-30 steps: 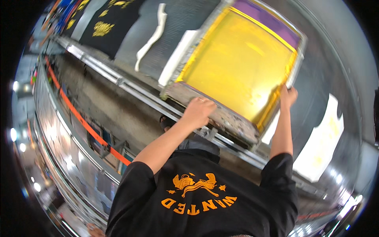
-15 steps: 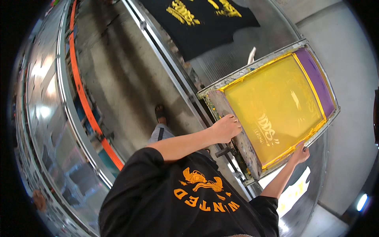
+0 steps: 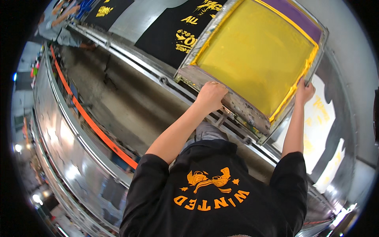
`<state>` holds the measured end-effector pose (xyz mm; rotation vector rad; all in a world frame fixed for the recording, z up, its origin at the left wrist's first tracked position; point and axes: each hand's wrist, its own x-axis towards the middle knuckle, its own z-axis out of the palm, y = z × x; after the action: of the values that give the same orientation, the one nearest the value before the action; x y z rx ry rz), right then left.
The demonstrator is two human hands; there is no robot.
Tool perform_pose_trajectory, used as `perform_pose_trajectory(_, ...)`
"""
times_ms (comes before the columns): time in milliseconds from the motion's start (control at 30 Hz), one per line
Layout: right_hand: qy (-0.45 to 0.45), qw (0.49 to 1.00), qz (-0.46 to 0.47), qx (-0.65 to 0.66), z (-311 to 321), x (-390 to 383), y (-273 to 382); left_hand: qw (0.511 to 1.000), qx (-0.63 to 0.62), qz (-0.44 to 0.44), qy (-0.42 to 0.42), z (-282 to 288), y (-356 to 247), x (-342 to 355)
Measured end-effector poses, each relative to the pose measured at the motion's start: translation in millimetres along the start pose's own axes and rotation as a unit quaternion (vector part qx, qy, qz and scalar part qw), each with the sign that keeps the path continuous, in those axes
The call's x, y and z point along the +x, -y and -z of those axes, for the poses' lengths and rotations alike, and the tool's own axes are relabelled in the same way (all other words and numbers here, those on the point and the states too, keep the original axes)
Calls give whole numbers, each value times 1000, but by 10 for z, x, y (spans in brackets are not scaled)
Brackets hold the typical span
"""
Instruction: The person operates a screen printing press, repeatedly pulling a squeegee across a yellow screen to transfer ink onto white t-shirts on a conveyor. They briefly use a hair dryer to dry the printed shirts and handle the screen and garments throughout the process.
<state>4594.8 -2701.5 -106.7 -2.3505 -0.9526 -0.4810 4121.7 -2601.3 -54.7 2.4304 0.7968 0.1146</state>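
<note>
A screen-printing frame [image 3: 256, 55] with yellow mesh, thick yellow ink along its edges and a purple strip at its far end lies across the table before me. My left hand [image 3: 212, 96] is closed over the worn near-left rail of this frame. On its right side rail, my right hand [image 3: 304, 91] is closed too, the fingers partly hidden behind the rim. Beyond the frame's left edge lies a black fabric piece [image 3: 158, 37] with yellow prints. To the right of the frame is a white fabric piece [image 3: 321, 104] with faint yellow marks.
A metal rail [image 3: 130, 62] runs along the table's near edge. Across the aisle [image 3: 118, 98] on the left stands another long metal table [image 3: 63, 134] with an orange strip [image 3: 96, 128]. Another person [image 3: 59, 25] is at the far left. More black fabric [image 3: 106, 14] lies farther along.
My view and body have turned. The frame, held in both hands, sits farther up in view, and more printed fabric shows on either side. The person at far left has come into view.
</note>
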Motion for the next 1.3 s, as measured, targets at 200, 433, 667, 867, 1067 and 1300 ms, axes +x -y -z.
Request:
perform_pose_trajectory(200, -14, 997, -66, 43, -340, -353, -181, 994, 81, 12, 76, 156, -139, 346)
perform_pose_trajectory(433, -28, 988, -123, 84, -310, -415, -194, 988, 72, -50, 130, 665, -240, 669)
perform_pose_trajectory(667, 48, 990, -134, 25, -350, -388, -217, 954, 108, -126, 250, 660, -96, 1275)
perform_pose_trajectory(867, 127, 974, -189, 5, -322, -419, -260, 919, 124, -132, 350, 603, -18, 1746)
perform_pose_trajectory(1067, 130, 965, -227, 17, -316, -499, -267, 875, 53, -69, 476, 476, 50, 1859)
perform_pose_trajectory(1300, 93, 984, -149, -21, -386, -470, -226, 843, 6, -53, 535, 666, 155, 2139)
